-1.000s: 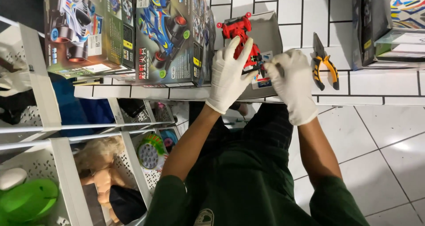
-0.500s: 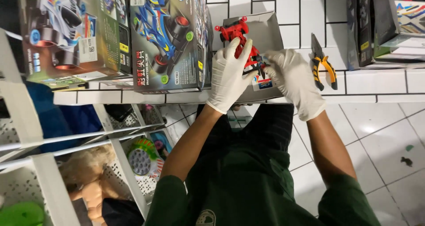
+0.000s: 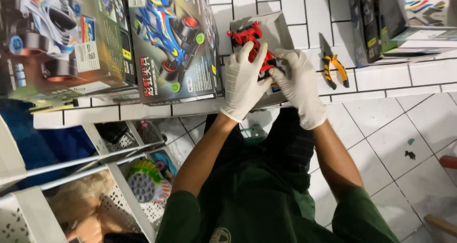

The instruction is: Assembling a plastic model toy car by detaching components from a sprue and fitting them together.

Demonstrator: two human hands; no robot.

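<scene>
A red toy car chassis (image 3: 251,42) sits over an open grey cardboard tray (image 3: 281,26) on the white tiled counter (image 3: 381,76). Both hands wear white gloves. My left hand (image 3: 242,83) wraps the car's left side, with the fingers lying over its top. My right hand (image 3: 300,86) pinches the car's near right end, next to a dark part whose details I cannot make out. The front wheels and nose of the car stick out beyond my fingers.
Yellow-handled pliers (image 3: 334,67) lie on the counter right of the tray. Two toy-car boxes (image 3: 173,43) (image 3: 57,38) stand at the left, more boxes (image 3: 400,19) at the far right. A white wire rack (image 3: 119,167) with toys is below left, tiled floor (image 3: 404,128) at right.
The view has drifted, so the boxes sit further right in frame. My right hand has closed in slightly on the car. Both hands stay on it.
</scene>
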